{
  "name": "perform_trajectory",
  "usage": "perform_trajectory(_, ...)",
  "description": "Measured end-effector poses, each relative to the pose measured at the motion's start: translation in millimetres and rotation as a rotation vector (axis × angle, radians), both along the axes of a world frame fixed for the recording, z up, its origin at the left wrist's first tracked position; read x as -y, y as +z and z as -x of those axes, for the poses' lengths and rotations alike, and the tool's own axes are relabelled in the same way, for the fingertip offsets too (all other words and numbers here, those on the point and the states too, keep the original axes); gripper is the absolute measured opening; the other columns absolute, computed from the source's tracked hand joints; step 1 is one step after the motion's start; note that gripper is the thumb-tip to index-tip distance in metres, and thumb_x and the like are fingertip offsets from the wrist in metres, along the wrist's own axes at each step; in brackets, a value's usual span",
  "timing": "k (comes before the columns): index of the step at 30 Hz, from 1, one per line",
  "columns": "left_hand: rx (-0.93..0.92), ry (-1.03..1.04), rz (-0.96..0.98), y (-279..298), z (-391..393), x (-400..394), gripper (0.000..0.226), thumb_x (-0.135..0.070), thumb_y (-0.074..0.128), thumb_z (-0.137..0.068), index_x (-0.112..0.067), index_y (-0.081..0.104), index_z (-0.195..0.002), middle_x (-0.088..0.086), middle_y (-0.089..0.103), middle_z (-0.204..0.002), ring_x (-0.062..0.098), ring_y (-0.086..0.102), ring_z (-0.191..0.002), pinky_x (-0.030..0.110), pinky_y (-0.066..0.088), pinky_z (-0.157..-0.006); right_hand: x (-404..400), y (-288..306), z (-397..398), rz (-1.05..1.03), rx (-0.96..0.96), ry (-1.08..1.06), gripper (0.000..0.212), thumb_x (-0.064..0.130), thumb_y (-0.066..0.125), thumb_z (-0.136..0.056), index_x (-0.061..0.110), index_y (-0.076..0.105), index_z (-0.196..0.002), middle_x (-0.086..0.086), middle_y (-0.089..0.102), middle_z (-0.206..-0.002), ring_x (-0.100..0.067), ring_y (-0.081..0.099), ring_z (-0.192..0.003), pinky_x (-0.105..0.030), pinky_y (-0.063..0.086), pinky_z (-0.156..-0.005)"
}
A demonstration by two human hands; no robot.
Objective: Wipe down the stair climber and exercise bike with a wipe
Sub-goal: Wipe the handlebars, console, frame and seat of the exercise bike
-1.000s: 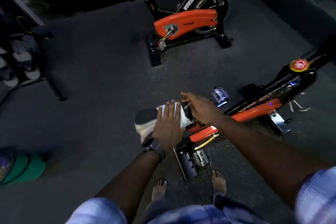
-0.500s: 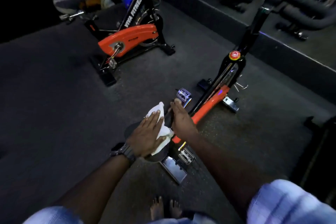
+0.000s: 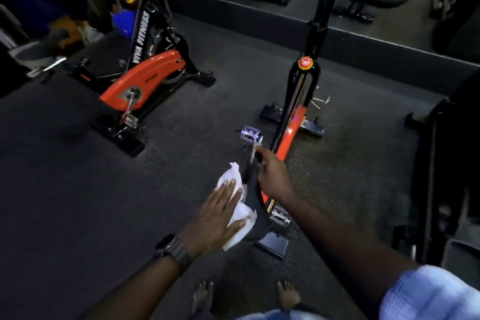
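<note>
Here, a dark rubber gym floor (image 3: 78, 202) fills the frame. At centre right stands a black-and-orange exercise bike (image 3: 291, 138) seen from behind its black padded saddle (image 3: 253, 205); a second orange-and-black bike (image 3: 140, 80) stands in the upper left, well apart. At lower centre the left hand (image 3: 215, 218), a dark watch (image 3: 171, 248) on its wrist, lies flat with straight, slightly spread fingers, pressing a crumpled white wipe (image 3: 237, 205) against the saddle's left side. Just above and right of it, the right hand (image 3: 272, 176) curls its fingers round the saddle's narrow front end. Two bare feet (image 3: 288, 296) show at the bottom edge.
</note>
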State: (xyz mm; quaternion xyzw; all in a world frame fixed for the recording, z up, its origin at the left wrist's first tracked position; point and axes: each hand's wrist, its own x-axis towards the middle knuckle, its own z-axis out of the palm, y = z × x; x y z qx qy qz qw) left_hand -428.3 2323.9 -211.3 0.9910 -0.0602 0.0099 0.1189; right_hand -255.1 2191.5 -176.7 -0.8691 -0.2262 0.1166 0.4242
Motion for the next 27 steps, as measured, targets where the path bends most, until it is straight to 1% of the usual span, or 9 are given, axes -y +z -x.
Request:
perform_trajectory(3,-0.056,-0.052,0.129,-1.8,-30.8,-9.0,0.074,-0.053,0.026,-0.101,-0.001,0.021,-0.155,0.019,0.006,-0.163,0.029,-0.002,-0.152,0.041,0.01,-0.123,-15.1,5.5,22.8,0.023,0.05,-0.167,0.041,-0.009,0.055,-0.083,0.001,0.062,-0.123,-0.018,0.065,-0.122,-0.035,0.06,-0.112,-0.035,0.044,-0.097)
perform_trajectory(5,-0.133,-0.073,0.254,3.3,-61.7,-11.3,0.078,-0.049,0.019,-0.098,0.004,0.011,-0.154,0.023,-0.006,-0.162,0.03,-0.013,-0.15,0.042,0.006,-0.124,-20.9,8.8,36.6,0.047,0.009,-0.263,0.027,-0.001,0.056,-0.089,0.004,0.066,-0.114,-0.015,0.069,-0.113,-0.031,0.063,-0.104,-0.029,0.043,-0.084)
perform_trajectory(7,-0.139,-0.076,0.324,9.8,-91.5,-12.7,0.072,-0.035,0.031,-0.102,0.008,0.003,-0.153,0.027,-0.017,-0.159,0.035,-0.016,-0.15,0.043,0.004,-0.124,-17.6,9.9,48.6,0.095,-0.066,-0.309,0.022,0.017,0.055,-0.097,0.014,0.068,-0.114,-0.007,0.072,-0.113,-0.024,0.065,-0.105,-0.023,0.039,-0.076)
perform_trajectory(10,-0.193,-0.045,0.388,16.7,-121.5,-11.8,0.074,-0.026,0.042,-0.102,0.006,0.0,-0.154,0.027,-0.022,-0.158,0.037,-0.013,-0.15,0.041,0.002,-0.124,-3.9,12.7,72.3,0.188,-0.135,-0.381,0.023,0.018,0.051,-0.1,0.011,0.063,-0.117,-0.014,0.07,-0.119,-0.033,0.064,-0.109,-0.03,0.039,-0.077)
perform_trajectory(13,-0.245,-0.039,0.375,21.0,-145.1,-8.2,0.071,-0.043,0.027,-0.102,0.002,0.011,-0.155,0.029,-0.013,-0.16,0.045,-0.01,-0.149,0.048,0.002,-0.121,2.7,14.3,103.1,0.272,-0.12,-0.354,0.033,0.01,0.055,-0.096,0.007,0.056,-0.129,-0.016,0.066,-0.125,-0.037,0.06,-0.115,-0.035,0.04,-0.087)
perform_trajectory(16,-0.28,-0.022,0.465,23.7,-151.7,-12.7,0.076,-0.037,0.044,-0.102,-0.002,0.004,-0.156,0.023,-0.018,-0.161,0.037,-0.011,-0.151,0.039,0.005,-0.121,8.2,13.4,121.6,0.277,-0.097,-0.333,0.04,0.014,0.06,-0.093,0.009,0.057,-0.133,-0.01,0.065,-0.129,-0.029,0.06,-0.118,-0.033,0.042,-0.097)
perform_trajectory(20,-0.165,-0.196,0.326,11.9,-101.6,-16.6,0.08,-0.052,0.021,-0.101,0.009,0.013,-0.152,0.037,-0.02,-0.155,0.046,-0.012,-0.148,0.049,0.01,-0.123,12.6,8.1,124.6,0.234,-0.084,-0.358,0.039,0.011,0.062,-0.089,0.012,0.062,-0.129,-0.009,0.067,-0.125,-0.028,0.062,-0.115,-0.032,0.043,-0.095)
perform_trajectory(23,-0.21,-0.22,0.253,3.3,-77.0,-21.7,0.105,-0.073,-0.006,-0.09,0.009,0.016,-0.151,0.035,-0.016,-0.156,0.042,-0.012,-0.149,0.048,0.008,-0.123,10.7,2.9,129.6,0.162,-0.048,-0.381,0.039,0.007,0.062,-0.086,0.013,0.065,-0.124,-0.008,0.069,-0.121,-0.028,0.063,-0.112,-0.031,0.044,-0.095)
perform_trajectory(27,-0.164,-0.196,0.175,4.6,-104.7,-21.5,0.096,-0.065,0.007,-0.089,0.006,0.005,-0.154,0.031,-0.016,-0.158,0.041,-0.013,-0.149,0.044,-0.001,-0.123,7.6,-1.8,137.8,0.204,-0.026,-0.381,0.042,0.009,0.064,-0.086,0.011,0.06,-0.128,-0.009,0.064,-0.123,-0.028,0.059,-0.113,-0.029,0.04,-0.094)
